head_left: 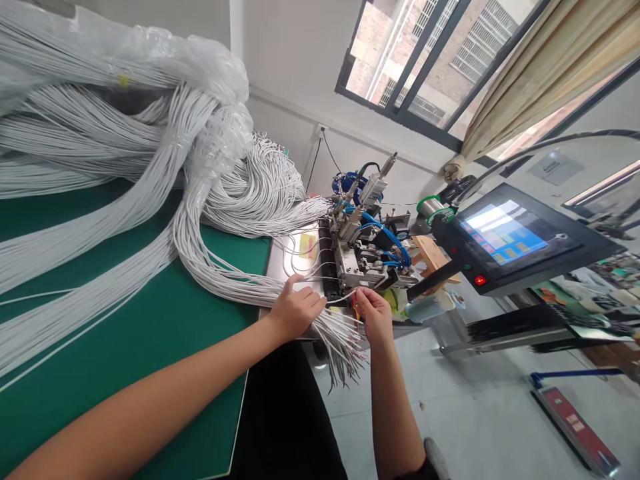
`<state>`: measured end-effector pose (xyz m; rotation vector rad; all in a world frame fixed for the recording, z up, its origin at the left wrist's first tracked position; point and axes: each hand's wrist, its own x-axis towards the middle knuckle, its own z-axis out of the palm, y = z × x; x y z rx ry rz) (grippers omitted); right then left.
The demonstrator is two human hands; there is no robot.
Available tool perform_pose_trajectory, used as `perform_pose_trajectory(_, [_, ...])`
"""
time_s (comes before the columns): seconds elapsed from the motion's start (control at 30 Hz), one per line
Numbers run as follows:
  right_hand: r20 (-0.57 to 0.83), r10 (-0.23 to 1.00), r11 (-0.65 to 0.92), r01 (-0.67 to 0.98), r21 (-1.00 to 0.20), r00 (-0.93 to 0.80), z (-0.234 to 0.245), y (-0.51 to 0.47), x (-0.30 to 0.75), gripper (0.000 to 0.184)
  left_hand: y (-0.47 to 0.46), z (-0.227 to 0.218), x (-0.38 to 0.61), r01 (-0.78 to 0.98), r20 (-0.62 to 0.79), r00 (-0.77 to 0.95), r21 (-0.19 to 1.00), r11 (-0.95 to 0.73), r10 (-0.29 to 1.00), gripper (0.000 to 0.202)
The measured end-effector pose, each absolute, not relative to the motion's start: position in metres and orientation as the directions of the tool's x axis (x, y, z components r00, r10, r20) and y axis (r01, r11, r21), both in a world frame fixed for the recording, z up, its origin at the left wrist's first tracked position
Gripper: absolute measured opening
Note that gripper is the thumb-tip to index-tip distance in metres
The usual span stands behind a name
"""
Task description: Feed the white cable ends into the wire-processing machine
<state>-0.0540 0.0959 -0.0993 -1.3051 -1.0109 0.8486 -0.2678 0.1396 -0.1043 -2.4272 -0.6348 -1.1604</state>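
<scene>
Two bare forearms reach forward from the lower edge, converging at the front of a small wire-processing machine (367, 257). The left hand (296, 309) lies palm down, wrist straight, on a thick bundle of white wires (225, 277) that runs across the green mat (150, 333) and spills its cut ends over the bench edge; its fingers are curled together, the tips closed on one single white wire (341, 298). The right hand (374, 313) comes up from below with the forearm nearly vertical and the wrist bent forward, thumb and forefinger pinched on the other end of that same wire, just below the machine's front. The wire spans the short gap between the two hands in a shallow arc, close to the machine's black feed strip. More loose wires loop over the metal plate (295, 257) left of the machine. A tilted touchscreen panel (505, 235) stands to the right, well apart from both hands.
</scene>
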Motion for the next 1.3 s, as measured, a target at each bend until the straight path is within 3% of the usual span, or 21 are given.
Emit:
perform_pose_trajectory(0.2, [0.036, 0.982, 0.019, 0.090, -0.996, 0.186, -0.096, 0.092, -0.039, 0.032, 0.142, -0.109, -0.267, 0.536, 0.762, 0.583, -0.098, -0.839, 0.283, 0.027])
perform_pose_trajectory(0.4, [0.168, 0.973, 0.072, 0.481, -0.874, 0.161, -0.100, 0.094, -0.029, 0.024, 0.141, -0.107, -0.266, 0.554, 0.743, 0.589, -0.087, -0.828, 0.317, 0.028])
perform_pose_trajectory(0.5, [0.200, 0.969, 0.093, 0.536, -0.839, 0.146, -0.106, 0.098, -0.028, 0.024, 0.141, -0.106, -0.263, 0.589, 0.739, 0.576, -0.079, -0.804, 0.349, 0.025])
perform_pose_trajectory(0.83, [0.183, 0.976, 0.121, 0.403, -0.907, 0.120, -0.121, 0.112, -0.027, 0.028, 0.141, -0.106, -0.261, 0.623, 0.683, 0.596, -0.060, -0.780, 0.423, 0.026])
perform_pose_trajectory(1.13, [-0.060, 0.970, -0.070, 0.036, -0.997, 0.236, -0.128, 0.116, -0.040, 0.034, 0.141, -0.106, -0.261, 0.625, 0.656, 0.607, -0.045, -0.779, 0.449, 0.026])
perform_pose_trajectory(1.3, [-0.086, 0.974, -0.097, 0.043, -0.994, 0.210, -0.129, 0.105, -0.032, 0.038, 0.141, -0.108, -0.261, 0.621, 0.664, 0.603, -0.043, -0.783, 0.442, 0.026])
